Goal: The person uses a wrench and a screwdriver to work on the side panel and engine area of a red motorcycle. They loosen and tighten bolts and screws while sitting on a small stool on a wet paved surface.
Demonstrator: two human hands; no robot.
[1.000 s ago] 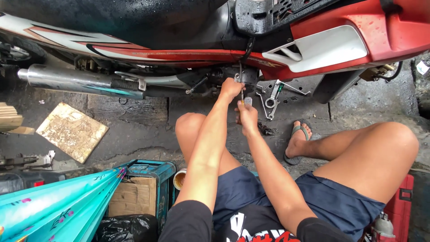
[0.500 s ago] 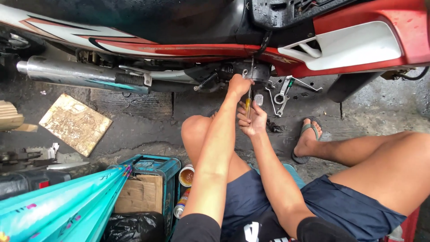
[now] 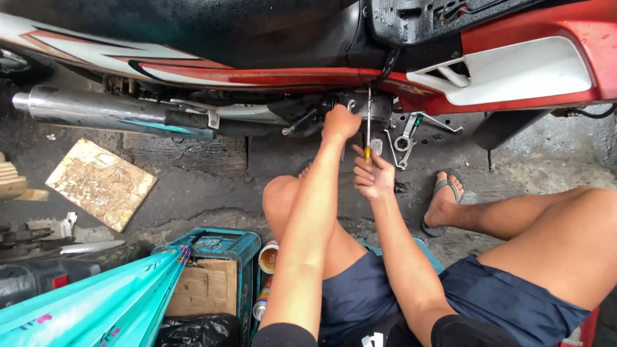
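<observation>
In the head view, a person sits on the wet concrete floor (image 3: 193, 186) beside a red, white and black motorcycle (image 3: 308, 71) that spans the top edge. The left hand (image 3: 340, 122) reaches up against the dark engine parts under the frame, its grip curled there; what it holds cannot be told. The right hand (image 3: 374, 175), just below it, has its grip clamped on the yellow handle of one screwdriver (image 3: 368, 128), whose thin metal shaft stands upright with its tip at the engine underside. Two or three wrenches (image 3: 405, 138) lie on the floor just right of that hand.

One chrome exhaust pipe (image 3: 96, 110) runs along the upper left. One stained square board (image 3: 101, 183) lies flat on the floor below it. At the bottom edge stands one teal plastic crate (image 3: 222, 247) with one brown cardboard box (image 3: 202, 289) inside. Just right of the crate sit two small cans (image 3: 267, 257), one open, one on its side. One sandal (image 3: 443, 193) shows on the right foot.
</observation>
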